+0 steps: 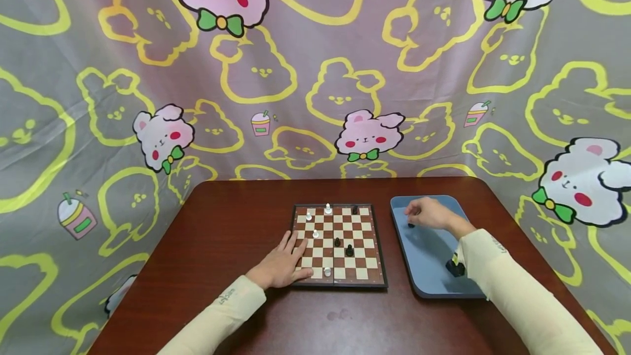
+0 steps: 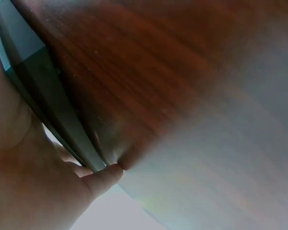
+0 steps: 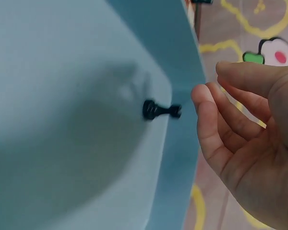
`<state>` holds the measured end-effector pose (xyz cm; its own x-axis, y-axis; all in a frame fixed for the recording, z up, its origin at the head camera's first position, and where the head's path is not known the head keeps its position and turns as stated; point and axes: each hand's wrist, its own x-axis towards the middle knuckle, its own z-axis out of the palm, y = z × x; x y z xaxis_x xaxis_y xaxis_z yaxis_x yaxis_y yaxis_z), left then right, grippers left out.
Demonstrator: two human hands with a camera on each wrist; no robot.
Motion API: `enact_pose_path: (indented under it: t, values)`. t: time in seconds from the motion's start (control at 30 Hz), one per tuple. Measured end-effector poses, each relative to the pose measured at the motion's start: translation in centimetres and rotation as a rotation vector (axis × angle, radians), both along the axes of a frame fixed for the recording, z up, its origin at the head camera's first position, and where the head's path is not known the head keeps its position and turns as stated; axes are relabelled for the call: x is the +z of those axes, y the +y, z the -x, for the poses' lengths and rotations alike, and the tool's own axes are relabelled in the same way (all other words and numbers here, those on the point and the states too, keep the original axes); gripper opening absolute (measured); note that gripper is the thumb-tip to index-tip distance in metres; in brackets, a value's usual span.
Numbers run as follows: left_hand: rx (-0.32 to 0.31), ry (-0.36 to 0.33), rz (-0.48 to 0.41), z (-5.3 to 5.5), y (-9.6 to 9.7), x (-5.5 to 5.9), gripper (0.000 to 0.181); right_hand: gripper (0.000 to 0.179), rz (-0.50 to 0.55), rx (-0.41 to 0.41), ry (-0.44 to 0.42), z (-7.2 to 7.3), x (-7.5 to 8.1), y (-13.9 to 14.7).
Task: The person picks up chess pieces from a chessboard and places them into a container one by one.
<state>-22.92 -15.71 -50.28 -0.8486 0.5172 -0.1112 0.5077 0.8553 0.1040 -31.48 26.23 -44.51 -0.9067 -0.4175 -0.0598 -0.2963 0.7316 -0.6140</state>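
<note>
Head cam: R hand (image 1: 434,215) over tray (image 1: 431,281), toward its far L corner. Blk pc (image 3: 158,110) stands upright on tray floor close to the wall; notched top, prob. a rook. R wrist cam: fingers loosely bent, tips apart, nothing btwn them; pc is clear of the fingertips, not gripped.

L hand (image 1: 278,264) on board (image 1: 340,286), at its near L corner: fingers spread flat over L edge, thumb on top by near edge. No pc pinched. L wrist cam mostly shows board side & table (image 2: 134,62), blurred.

Board, L half: 4 wht pcs (image 1: 315,234), 2 twd far edge, 1 mid, 1 by near edge. R half: 3 blk pcs (image 1: 349,250), 2 mid, 1 near far edge.

Handling (est.): blk pc prob. light, stiff, smooth plastic; might slip if only the top rim is caught. Best hold: thumb + index on narrow waist, btwn head & base. Not fragile, but a sideways knock could tip it. Wall close by, so limited finger room that side; come from above.
</note>
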Motion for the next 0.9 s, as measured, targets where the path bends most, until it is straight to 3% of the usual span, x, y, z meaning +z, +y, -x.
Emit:
enact_pose_path:
  t: [0.47, 0.7, 0.9]
  values:
    - [0.0, -0.002, 0.001, 0.0, 0.0, 0.3, 0.084, 0.011, 0.033, 0.128, 0.019, -2.4, 2.1, -5.5]
    - [-0.016, 0.02, -0.005, 0.1, -0.1, 0.1, 0.083, 0.012, 0.059, 0.174, -0.049, -3.1, 1.7, -8.2]
    - [-0.016, 0.015, -0.013, -0.1, -0.2, 0.1, 0.084, 0.012, 0.043, 0.231, -0.043, -3.5, 0.6, -10.2]
